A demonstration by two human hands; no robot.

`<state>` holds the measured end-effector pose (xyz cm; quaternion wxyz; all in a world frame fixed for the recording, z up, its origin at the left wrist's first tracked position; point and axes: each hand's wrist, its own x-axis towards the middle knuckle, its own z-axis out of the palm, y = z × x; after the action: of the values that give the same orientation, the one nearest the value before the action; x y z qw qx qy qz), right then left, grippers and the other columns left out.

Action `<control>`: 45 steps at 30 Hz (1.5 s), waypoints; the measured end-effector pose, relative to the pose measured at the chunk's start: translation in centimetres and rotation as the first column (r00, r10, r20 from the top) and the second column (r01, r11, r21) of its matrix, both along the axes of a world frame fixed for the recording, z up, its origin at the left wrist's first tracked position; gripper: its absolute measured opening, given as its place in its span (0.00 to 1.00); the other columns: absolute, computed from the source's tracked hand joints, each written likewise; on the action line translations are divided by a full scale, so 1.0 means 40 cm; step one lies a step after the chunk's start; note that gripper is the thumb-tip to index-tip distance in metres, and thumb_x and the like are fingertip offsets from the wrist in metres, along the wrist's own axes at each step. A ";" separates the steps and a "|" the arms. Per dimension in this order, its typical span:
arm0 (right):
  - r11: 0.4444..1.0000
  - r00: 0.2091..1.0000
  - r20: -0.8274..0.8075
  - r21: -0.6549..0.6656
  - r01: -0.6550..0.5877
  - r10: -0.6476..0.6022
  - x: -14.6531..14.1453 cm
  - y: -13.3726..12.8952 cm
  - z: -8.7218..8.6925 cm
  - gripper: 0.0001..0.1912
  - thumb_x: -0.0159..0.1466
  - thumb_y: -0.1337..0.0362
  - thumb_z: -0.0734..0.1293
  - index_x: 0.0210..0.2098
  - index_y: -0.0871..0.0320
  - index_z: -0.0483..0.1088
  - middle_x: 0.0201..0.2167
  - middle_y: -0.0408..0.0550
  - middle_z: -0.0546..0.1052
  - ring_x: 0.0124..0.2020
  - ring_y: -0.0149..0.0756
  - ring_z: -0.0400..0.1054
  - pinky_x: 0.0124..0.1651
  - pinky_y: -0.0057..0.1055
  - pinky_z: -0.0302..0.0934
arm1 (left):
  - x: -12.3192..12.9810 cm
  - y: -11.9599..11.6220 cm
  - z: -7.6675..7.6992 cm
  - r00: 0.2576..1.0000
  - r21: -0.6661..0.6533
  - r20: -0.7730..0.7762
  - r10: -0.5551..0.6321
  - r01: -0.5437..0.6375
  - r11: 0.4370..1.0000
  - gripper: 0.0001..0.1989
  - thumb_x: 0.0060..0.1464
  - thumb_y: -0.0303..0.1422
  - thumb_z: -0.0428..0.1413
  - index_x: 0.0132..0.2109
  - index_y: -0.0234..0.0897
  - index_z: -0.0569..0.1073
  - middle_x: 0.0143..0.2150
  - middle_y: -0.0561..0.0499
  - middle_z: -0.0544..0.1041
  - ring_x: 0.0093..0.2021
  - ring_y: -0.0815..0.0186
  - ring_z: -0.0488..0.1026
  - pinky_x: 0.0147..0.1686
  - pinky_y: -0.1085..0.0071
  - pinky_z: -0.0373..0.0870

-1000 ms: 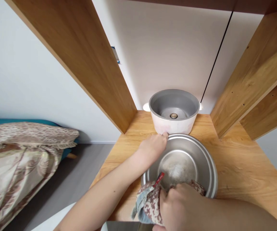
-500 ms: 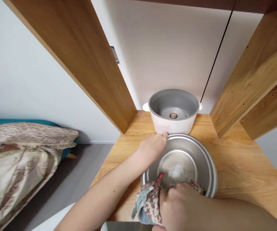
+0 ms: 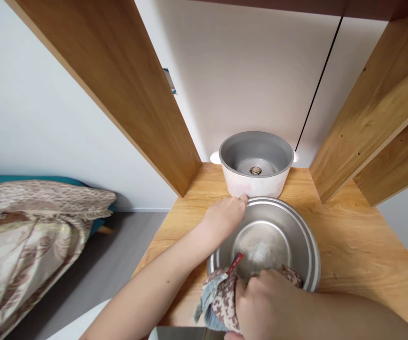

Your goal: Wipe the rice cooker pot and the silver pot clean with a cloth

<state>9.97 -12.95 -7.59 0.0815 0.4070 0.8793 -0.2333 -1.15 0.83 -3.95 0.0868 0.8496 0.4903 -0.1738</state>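
While L hand [image 3: 227, 216] grips far-left rim of bowl [image 3: 260, 236], nr front edge of desk [image 3: 360, 264], R hand [image 3: 260, 295] clutches bunched cloth [image 3: 225, 302] over its near rim. Wiping looks part-done: pale marks on base prob. left to do. Pot [image 3: 253, 185] behind, nr back edge, crowds L hand; posts [image 3: 122, 89] flank it.

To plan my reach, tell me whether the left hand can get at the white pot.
Probably yes: the left hand is close to the white pot, nothing visible between, though it grips the metal basin.
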 end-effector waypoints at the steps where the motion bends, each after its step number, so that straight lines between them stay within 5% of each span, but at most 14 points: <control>1: 1.000 1.000 -0.014 0.006 0.002 -0.002 0.000 0.000 -0.005 0.24 0.71 0.44 0.75 0.47 0.61 0.83 0.38 0.59 0.90 0.30 0.51 0.83 0.24 0.44 0.50 | -0.001 0.001 -0.002 1.000 0.006 0.010 -0.001 0.001 1.000 0.19 0.75 0.20 0.55 0.68 0.25 0.76 0.59 0.23 0.89 0.64 0.40 0.90 0.60 0.53 0.86; 14: 1.000 0.999 -0.036 -0.028 -0.013 0.012 0.008 -0.001 -0.026 0.27 0.72 0.42 0.74 0.50 0.62 0.83 0.41 0.60 0.90 0.33 0.54 0.84 0.28 0.44 0.62 | 0.005 -0.002 0.006 1.000 0.001 -0.023 -0.002 0.002 1.000 0.20 0.77 0.20 0.52 0.70 0.24 0.76 0.59 0.24 0.89 0.64 0.41 0.90 0.61 0.52 0.87; 22: 0.996 0.996 -0.062 0.059 -0.066 0.070 0.005 -0.005 -0.068 0.25 0.72 0.41 0.74 0.47 0.59 0.82 0.38 0.56 0.89 0.31 0.49 0.82 0.26 0.43 0.59 | 0.006 -0.001 0.005 1.000 0.011 -0.009 -0.024 0.025 1.000 0.18 0.76 0.20 0.54 0.68 0.25 0.76 0.57 0.24 0.90 0.63 0.40 0.90 0.60 0.52 0.86; 30: 0.997 1.000 0.008 -0.071 -0.002 0.003 0.001 0.002 -0.020 0.27 0.71 0.40 0.75 0.48 0.60 0.82 0.39 0.60 0.90 0.32 0.53 0.83 0.29 0.44 0.64 | 0.008 -0.004 0.010 1.000 0.005 -0.006 -0.017 0.017 1.000 0.19 0.77 0.20 0.54 0.70 0.23 0.76 0.58 0.23 0.89 0.64 0.39 0.90 0.62 0.51 0.86; 38: 0.996 0.996 0.025 -0.044 -0.081 0.082 0.004 0.001 -0.028 0.30 0.73 0.43 0.73 0.59 0.63 0.81 0.45 0.58 0.90 0.37 0.53 0.85 0.29 0.45 0.60 | 0.006 0.002 0.003 1.000 0.009 0.005 -0.027 0.027 1.000 0.19 0.77 0.20 0.54 0.69 0.24 0.77 0.58 0.23 0.89 0.64 0.38 0.90 0.62 0.50 0.86; 45: 0.997 0.996 0.080 -0.066 -0.030 0.035 -0.005 -0.001 -0.020 0.27 0.71 0.43 0.75 0.54 0.62 0.82 0.43 0.61 0.90 0.35 0.54 0.85 0.31 0.43 0.65 | 0.008 0.009 -0.004 1.000 0.013 -0.021 -0.022 0.022 1.000 0.20 0.79 0.23 0.56 0.71 0.25 0.76 0.59 0.24 0.89 0.65 0.39 0.90 0.62 0.52 0.86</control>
<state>9.76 -12.99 -8.39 0.1342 0.3989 0.8738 -0.2436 -0.84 1.18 -4.12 0.0740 0.8536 0.4830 -0.1804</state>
